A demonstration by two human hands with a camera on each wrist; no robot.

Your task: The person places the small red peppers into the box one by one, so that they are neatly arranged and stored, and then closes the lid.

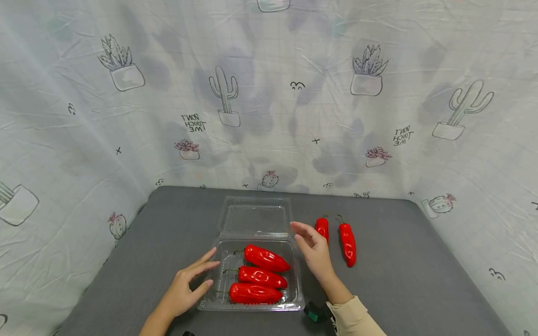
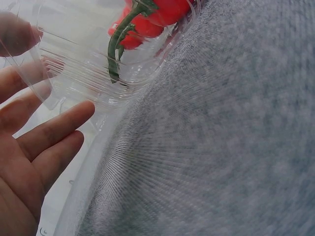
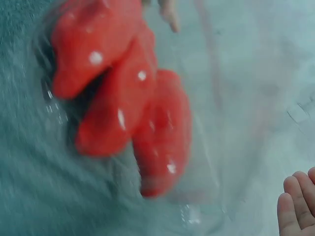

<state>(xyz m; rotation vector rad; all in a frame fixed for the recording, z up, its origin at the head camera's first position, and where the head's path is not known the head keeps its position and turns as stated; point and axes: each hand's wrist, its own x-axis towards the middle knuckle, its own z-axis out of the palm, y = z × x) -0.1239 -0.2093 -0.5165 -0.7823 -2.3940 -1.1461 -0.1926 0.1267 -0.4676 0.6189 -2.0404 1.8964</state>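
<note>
A clear plastic clamshell box point(image 1: 252, 308) lies opened on the grey table, its lid point(image 1: 255, 217) folded back to the far side. Inside, three red chili peppers point(image 1: 261, 277) lie side by side, stems to the left. My left hand point(image 1: 185, 284) is at the box's left side, fingers extended around the rim. In the left wrist view, a green stem point(image 2: 114, 54) shows near the box wall. Empty, my right hand point(image 1: 316, 252) hovers by the box's right edge with fingers loosely bent. In the right wrist view, its fingertips point(image 3: 287, 214) show beside the blurred peppers.
Two more red peppers lie on the table to the right of the box: one point(image 1: 347, 245) in full view, the other point(image 1: 322, 226) partly behind my right hand. A dark object point(image 1: 316, 312) is near my right cuff. Patterned cloth point(image 1: 269, 116) encloses the table point(image 1: 399, 289).
</note>
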